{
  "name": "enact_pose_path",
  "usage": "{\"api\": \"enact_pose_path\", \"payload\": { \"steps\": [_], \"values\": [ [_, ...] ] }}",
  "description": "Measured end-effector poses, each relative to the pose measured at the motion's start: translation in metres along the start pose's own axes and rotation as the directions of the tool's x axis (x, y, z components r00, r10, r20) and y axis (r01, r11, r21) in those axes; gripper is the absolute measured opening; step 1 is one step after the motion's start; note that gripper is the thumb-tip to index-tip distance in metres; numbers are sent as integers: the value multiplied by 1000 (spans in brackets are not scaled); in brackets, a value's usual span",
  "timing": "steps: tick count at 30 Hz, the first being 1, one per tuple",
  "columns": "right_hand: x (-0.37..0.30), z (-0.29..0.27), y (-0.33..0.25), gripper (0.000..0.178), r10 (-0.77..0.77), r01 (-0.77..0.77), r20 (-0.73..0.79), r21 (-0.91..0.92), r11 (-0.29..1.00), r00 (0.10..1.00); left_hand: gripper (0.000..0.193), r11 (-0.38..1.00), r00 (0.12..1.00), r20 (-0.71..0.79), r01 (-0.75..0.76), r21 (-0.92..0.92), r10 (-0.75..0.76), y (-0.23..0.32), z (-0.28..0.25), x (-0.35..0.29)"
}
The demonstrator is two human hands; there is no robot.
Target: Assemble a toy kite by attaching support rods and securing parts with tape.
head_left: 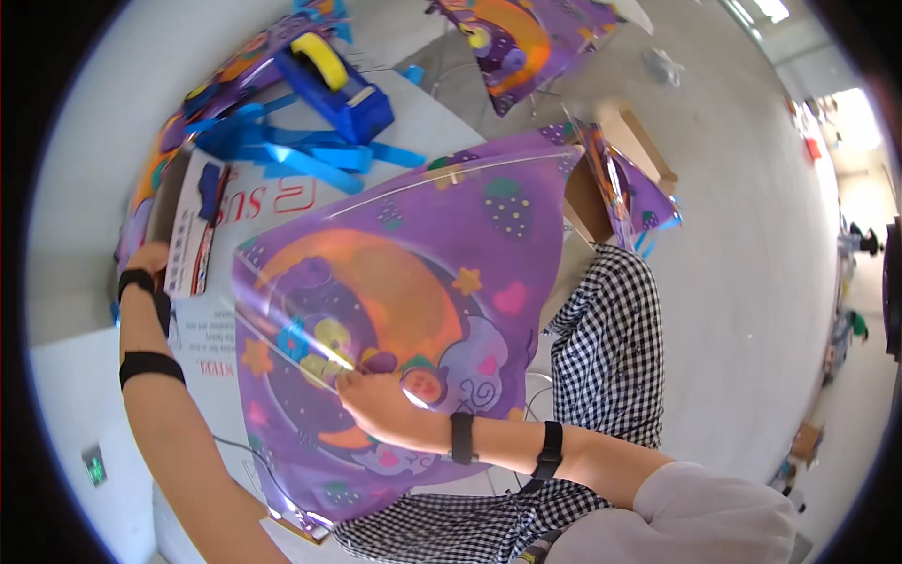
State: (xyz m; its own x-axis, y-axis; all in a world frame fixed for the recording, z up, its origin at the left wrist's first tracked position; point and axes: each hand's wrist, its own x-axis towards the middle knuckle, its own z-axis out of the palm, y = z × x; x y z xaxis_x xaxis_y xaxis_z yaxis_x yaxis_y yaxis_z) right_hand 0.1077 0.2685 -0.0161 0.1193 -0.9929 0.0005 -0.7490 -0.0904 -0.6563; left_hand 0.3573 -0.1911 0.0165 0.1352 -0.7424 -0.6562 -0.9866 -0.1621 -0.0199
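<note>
A large purple printed piece in a clear plastic bag (507, 254), with an orange moon, stars and strawberries on it, lies across the table's edge and over my lap. My right hand (381, 404) is closed on the bag's clear edge near its middle. At the far left, my left hand (148, 258) is at the end of a small open white carton (193, 240). Its fingers are mostly hidden by the carton's wall, so their hold does not show. A dark blue object (209, 191) sticks up at the carton's edge.
A blue tape dispenser (352, 103) with a yellow roll stands at the table's back, beside loose blue strips (319, 160). Another purple bagged piece (507, 47) lies beyond. An open brown cardboard box (634, 141) stands at the right, with purple bagged pieces (648, 193) in it.
</note>
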Motion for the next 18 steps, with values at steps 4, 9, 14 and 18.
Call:
{"api": "enact_pose_path", "payload": {
  "steps": [4,9,14,18],
  "values": [
    [-5,4,40,12,85,-81,46,-99,992,995,38,982,994,54,-100,162,92,-30,114,-27],
    [9,-3,7,14,20,-19,33,-26,999,999,38,869,994,-104,79,488,-32,-428,-4,-157],
    [2,4,22,18,47,-51,-28,-157,986,999,39,743,981,-193,106,661,32,-477,-7,-223],
    [-25,-3,22,53,-61,114,-387,115,987,920,40,642,923,-252,7,767,291,-374,46,-66]
  ]
}}
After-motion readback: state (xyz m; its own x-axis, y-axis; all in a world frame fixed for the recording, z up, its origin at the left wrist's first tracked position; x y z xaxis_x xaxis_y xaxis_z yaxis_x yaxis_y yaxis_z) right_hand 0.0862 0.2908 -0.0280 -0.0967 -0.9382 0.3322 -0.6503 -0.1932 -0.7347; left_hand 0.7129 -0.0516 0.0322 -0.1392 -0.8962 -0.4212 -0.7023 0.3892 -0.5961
